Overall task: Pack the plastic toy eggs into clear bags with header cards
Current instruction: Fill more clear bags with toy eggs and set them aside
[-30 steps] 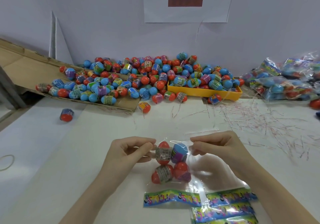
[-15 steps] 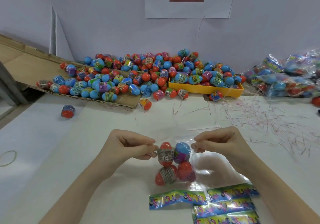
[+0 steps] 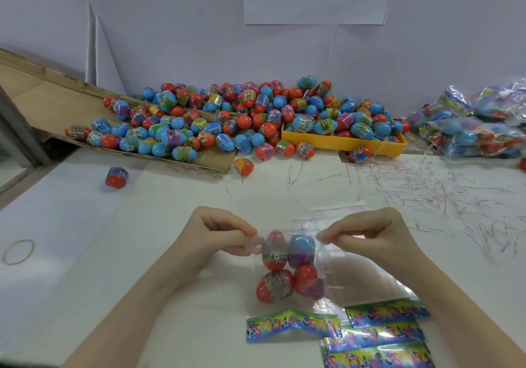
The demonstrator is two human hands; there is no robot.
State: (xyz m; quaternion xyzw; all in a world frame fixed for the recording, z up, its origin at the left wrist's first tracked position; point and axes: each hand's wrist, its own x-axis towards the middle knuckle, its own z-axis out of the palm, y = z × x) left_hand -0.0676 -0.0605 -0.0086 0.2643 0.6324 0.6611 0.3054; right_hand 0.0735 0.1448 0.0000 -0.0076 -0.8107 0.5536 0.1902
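A clear bag (image 3: 320, 278) with several red and blue toy eggs (image 3: 274, 285) inside sits on the white table in front of me. My left hand (image 3: 219, 232) pinches the bag's top left corner and my right hand (image 3: 367, 232) pinches its top right corner. Colourful header cards (image 3: 293, 326) lie just below the bag, with a stack of them (image 3: 378, 342) at the lower right. A big heap of loose eggs (image 3: 227, 120) lies along the wall.
A yellow tray (image 3: 344, 143) full of eggs stands at the back, right of a cardboard flap (image 3: 34, 94). Filled bags (image 3: 472, 125) pile up at the far right. One stray egg (image 3: 116, 177) and a rubber band (image 3: 18, 251) lie to the left. Thin red strips (image 3: 427, 191) litter the right side.
My hands have lifted slightly with the bag's top edge and drawn a little further apart. The eggs have stayed bunched in the bag.
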